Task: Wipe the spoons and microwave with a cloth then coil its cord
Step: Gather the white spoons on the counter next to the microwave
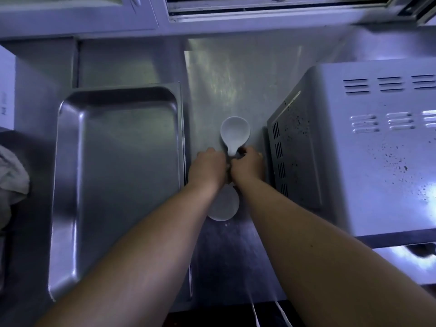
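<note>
While it lies on the counter (236,86) between tray (68,185) and microwave (377,149), the pale, smooth spoon (234,132) runs lengthwise, bowl pointing away from the person; left hand (207,168) and right hand (249,166) curl their fingers round its handle.

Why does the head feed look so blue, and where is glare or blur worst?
Head view: blue cast throughout; glare blows out the microwave top, lower right; motion blur smears the upper right corner; the spoon is fairly sharp.
</note>
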